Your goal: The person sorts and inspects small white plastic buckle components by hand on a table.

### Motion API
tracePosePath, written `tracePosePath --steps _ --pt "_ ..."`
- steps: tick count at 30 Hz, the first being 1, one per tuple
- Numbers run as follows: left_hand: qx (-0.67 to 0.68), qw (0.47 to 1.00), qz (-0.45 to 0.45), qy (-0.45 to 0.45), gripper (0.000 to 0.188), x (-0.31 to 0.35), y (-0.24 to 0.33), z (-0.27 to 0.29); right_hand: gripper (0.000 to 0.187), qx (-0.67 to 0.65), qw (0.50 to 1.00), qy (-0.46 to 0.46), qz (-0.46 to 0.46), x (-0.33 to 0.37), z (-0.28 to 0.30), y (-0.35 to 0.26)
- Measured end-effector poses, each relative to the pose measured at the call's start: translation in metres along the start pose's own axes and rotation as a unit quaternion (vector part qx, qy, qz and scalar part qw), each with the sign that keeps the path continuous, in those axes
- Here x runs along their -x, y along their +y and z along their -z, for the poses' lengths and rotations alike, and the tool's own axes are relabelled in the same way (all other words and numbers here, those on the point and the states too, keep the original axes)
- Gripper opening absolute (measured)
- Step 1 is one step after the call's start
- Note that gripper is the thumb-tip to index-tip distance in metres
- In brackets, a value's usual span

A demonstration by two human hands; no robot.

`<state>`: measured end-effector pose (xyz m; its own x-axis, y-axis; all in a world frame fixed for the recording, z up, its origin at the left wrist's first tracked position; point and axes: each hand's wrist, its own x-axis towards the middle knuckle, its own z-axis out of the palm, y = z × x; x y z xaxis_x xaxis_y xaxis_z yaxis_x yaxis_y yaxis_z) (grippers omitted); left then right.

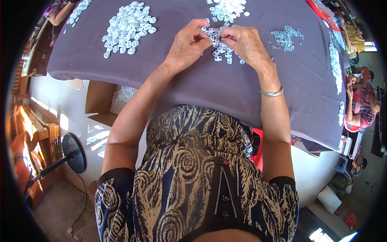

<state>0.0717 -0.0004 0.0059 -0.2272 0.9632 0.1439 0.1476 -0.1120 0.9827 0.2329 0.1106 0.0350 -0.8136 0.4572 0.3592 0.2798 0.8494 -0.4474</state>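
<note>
My left hand (186, 45) is closed in a pinch, with what looks like a small white plastic piece between thumb and forefinger. Facing it, my right hand (248, 45) also has its thumb and fingers drawn together; whatever is in them is too small and covered to make out. Beneath and between both hands lies a loose group of white plastic pieces (229, 60) with holes in them. Beyond them is a heap of similar small white pieces (229, 9). To the right of my right hand lies a scattered pile of thin silvery metal bits (287, 37).
A grey-purple cloth (193, 90) covers the table. At left lies a large heap of rounded white pieces (128, 26). Below the table edge stands a cardboard box (96, 99) holding white parts. A black fan-like disc (74, 153) stands lower left. A person (363, 99) sits at right.
</note>
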Motion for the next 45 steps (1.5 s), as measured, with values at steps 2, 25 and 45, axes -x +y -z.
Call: tracePosePath --steps 2,25,45 --pt "0.003 1.0 -0.006 0.001 0.035 0.0 0.001 -0.001 0.008 -0.008 1.0 0.001 -0.01 0.001 0.001 0.003" --pt "0.011 0.999 -0.005 -0.038 0.04 0.002 0.004 -0.004 0.013 -0.382 0.901 -0.006 -0.204 -0.004 0.003 -0.01" --pt "0.003 1.0 -0.017 -0.01 0.035 0.003 0.007 -0.005 0.013 -0.396 0.896 -0.048 -0.196 -0.004 0.0 -0.009"
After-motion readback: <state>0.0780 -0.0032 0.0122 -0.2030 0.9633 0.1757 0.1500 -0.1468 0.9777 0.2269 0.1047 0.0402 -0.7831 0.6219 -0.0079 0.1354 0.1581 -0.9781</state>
